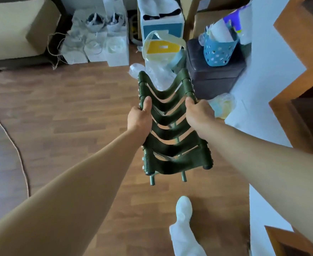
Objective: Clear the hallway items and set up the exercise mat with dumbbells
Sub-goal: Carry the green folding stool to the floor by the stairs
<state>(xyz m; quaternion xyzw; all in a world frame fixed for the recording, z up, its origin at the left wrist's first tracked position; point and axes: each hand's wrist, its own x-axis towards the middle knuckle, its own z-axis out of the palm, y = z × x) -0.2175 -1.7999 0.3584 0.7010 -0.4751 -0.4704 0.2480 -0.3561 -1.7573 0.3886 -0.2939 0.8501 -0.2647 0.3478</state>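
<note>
A dark green folding stool (172, 141) with several webbing straps and metal legs hangs above the wooden floor, centre of the head view. My left hand (140, 117) grips its left side rail with the thumb on top. My right hand (198, 115) grips the right rail. Both arms are stretched forward, holding the stool level with its legs pointing down. No mat or dumbbells are in view.
Ahead lie plastic bags (157, 72), a yellow bag (163, 47), a dark ottoman (214, 78) carrying a blue basket (219, 52), and white paper bags (96, 45). A beige sofa (17, 28) stands far left, a rope (13, 145) on the floor, a wooden door frame (299, 100) right.
</note>
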